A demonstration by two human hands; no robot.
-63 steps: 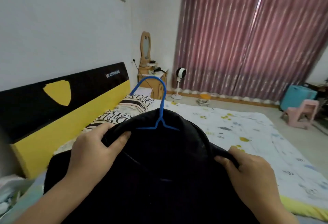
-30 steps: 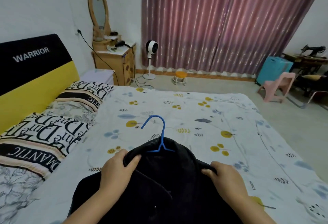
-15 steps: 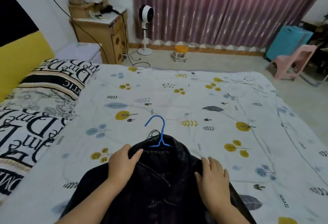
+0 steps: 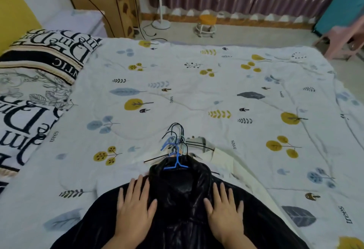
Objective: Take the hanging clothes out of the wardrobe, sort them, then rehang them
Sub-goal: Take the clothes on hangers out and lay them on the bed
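Pressing flat on the pile, both hands lie spread w/ fingers straight: left hand [image 4: 134,207] on the near-left shoulder of the black jacket [image 4: 183,199], right hand [image 4: 224,209] on the other shoulder. Neither grips anything; palms just rest on the shiny fabric.

The jacket lies collar away from the person on the leaf-print bedspread [image 4: 197,95], on its blue hanger [image 4: 176,163], whose hook pokes out past the collar. Under it sits at least one cream garment [image 4: 220,158], sticking out to the right, plus a bunch of other hanger hooks [image 4: 175,136], dark and pale blue, crowded together just beyond the collar. How many pieces are stacked I can't tell; the jacket hides most of them.

So the clothes look to be out of the wardrobe and dumped on the bed as one stack; sorting not yet begun, rehanging still ahead.

Risks from here, imo:
- Hooks are interlocked. Pulling one garment off the top prob drags its neighbours along or yanks a hanger out of a collar.
- Jacket fabric looks slick, so it could slide off its hanger or off the pile once lifted by one shoulder.
- Stack sits close to the near edge of the bed; a careless tug toward the body may spill the lower pieces to the floor.
- Cream piece could crease if pressed on.

Lettered pillows [image 4: 39,61] lie at the left, well apart.
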